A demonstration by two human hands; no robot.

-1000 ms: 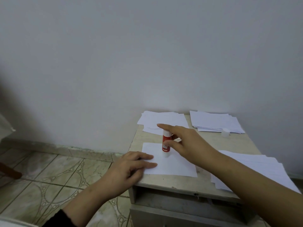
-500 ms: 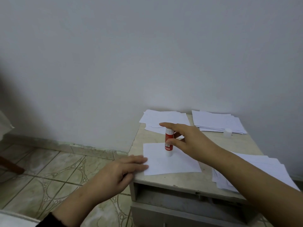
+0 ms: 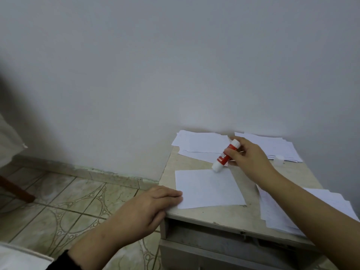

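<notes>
Glue stick [image 3: 226, 155]: red label, white lettering too blurred to read. The right hand [image 3: 250, 162] pinches it between thumb and fingers, tilted, its lower end on the far edge of the paper sheet [image 3: 208, 189]. The left hand [image 3: 153, 203] lies flat, fingers straight, fingertips pressing the sheet's near-left corner on the counter [image 3: 196, 214].

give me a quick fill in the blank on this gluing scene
The right hand grips a glue stick whose label is ____. The left hand presses the single sheet at its near ____ corner. The loose white cap stands on the table beside the far ____ paper stack.
Missing: red; left; right
</notes>
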